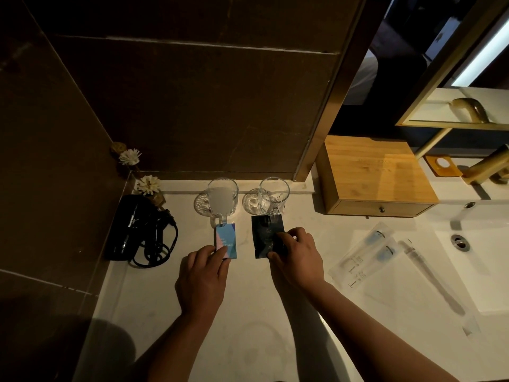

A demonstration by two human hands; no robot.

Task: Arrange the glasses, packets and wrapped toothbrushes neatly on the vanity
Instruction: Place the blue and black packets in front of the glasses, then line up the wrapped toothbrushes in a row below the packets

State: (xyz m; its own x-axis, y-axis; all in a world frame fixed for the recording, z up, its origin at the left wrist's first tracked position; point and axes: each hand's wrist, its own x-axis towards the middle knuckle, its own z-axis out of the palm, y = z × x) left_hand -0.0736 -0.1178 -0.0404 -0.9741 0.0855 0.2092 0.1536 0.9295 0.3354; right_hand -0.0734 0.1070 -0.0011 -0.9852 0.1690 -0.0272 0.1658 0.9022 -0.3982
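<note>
Two clear glass mugs stand on glass coasters at the back of the white vanity (248, 312): the left glass (222, 201) and the right glass (272, 197). In front of the left one lies a blue packet (227, 239); my left hand (202, 277) rests its fingers on the packet's near end. A black packet (264, 237) lies in front of the right glass, with my right hand (296, 257) pinching its right side. Two wrapped toothbrushes (366, 255) lie slanted on the counter to the right, apart from both hands.
A black hair dryer (132, 227) with coiled cord sits at the left by a flower diffuser (148, 186). A wooden drawer box (374, 175) stands at the back right. Further right are the sink drain (459, 241), a brass faucet (487, 166) and a long wrapped item (429, 274).
</note>
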